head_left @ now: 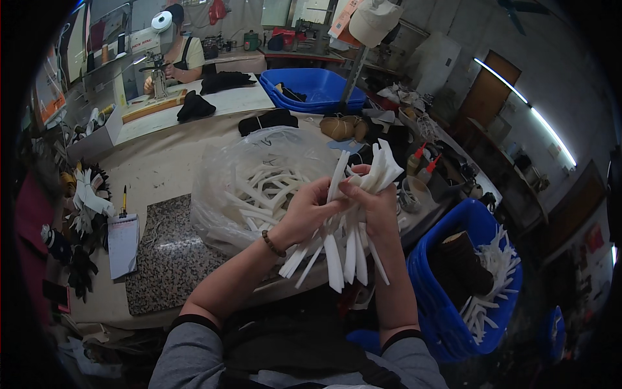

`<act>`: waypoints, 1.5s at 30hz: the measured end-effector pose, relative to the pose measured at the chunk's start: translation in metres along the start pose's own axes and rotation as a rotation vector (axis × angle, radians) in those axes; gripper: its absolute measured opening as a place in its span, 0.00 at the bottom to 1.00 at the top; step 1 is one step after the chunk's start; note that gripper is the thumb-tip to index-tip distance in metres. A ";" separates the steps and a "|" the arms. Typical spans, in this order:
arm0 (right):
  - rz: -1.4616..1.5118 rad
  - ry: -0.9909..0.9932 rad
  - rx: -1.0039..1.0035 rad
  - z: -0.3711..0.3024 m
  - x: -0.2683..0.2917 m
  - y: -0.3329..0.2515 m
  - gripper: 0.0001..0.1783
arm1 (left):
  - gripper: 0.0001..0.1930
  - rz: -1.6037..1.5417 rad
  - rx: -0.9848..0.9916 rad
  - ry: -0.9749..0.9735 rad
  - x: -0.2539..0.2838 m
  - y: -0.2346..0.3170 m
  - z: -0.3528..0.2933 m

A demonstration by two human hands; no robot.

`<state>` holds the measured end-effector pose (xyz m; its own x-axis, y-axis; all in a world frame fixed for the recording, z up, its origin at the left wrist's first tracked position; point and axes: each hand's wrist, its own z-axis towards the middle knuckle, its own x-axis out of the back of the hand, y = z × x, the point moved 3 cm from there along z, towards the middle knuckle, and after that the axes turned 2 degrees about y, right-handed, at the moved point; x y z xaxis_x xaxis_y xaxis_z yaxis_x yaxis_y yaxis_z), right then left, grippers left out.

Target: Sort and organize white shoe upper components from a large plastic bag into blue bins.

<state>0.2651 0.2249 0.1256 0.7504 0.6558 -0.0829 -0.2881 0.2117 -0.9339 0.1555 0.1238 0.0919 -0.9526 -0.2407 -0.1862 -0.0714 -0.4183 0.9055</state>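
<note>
A bunch of long white strips [333, 256], perhaps foam or padded fabric, is gripped between my two hands in front of me. My left hand [304, 211] is closed round part of the bunch, thumb pointing to the right. Closed on the other part is my right hand [374, 206], with strip ends sticking up above it and more hanging below. Just behind my left hand, a clear plastic bag [210, 178] lies open on the table, filled with loose white strips [272, 188] of the same kind.
At the right, a blue tub [424, 318] holds a brown roll [466, 259] and white strips. A speckled stone slab [168, 259] and a notepad [123, 249] lie left. Red-tipped bottles [414, 160] stand right. Farther back, another person [188, 58] works at a sewing machine [155, 74].
</note>
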 end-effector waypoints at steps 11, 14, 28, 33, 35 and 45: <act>-0.531 0.261 0.345 -0.061 0.098 -0.063 0.23 | 0.21 0.507 -0.181 -0.364 -0.100 0.008 0.009; -0.793 0.532 0.140 -0.099 0.192 -0.135 0.22 | 0.33 0.507 -0.285 -0.447 -0.113 0.011 0.006; -1.276 0.638 -0.760 -0.265 0.611 0.039 0.47 | 0.18 0.510 0.101 -0.286 0.019 -0.002 -0.015; -1.757 0.746 -0.884 -0.234 0.552 -0.058 0.48 | 0.14 0.548 0.057 0.108 0.099 0.045 -0.039; -2.001 1.028 -0.818 -0.197 0.467 -0.124 0.34 | 0.12 0.713 0.161 0.166 0.132 0.049 -0.042; -0.905 -0.685 0.547 0.002 -0.058 0.041 0.21 | 0.13 1.451 0.439 0.143 0.135 0.006 -0.069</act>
<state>0.2084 0.1969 0.0929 0.3927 0.3252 0.8602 -0.1646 0.9451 -0.2822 0.0474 0.0283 0.0456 -0.2402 -0.2925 0.9256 0.7678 0.5261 0.3655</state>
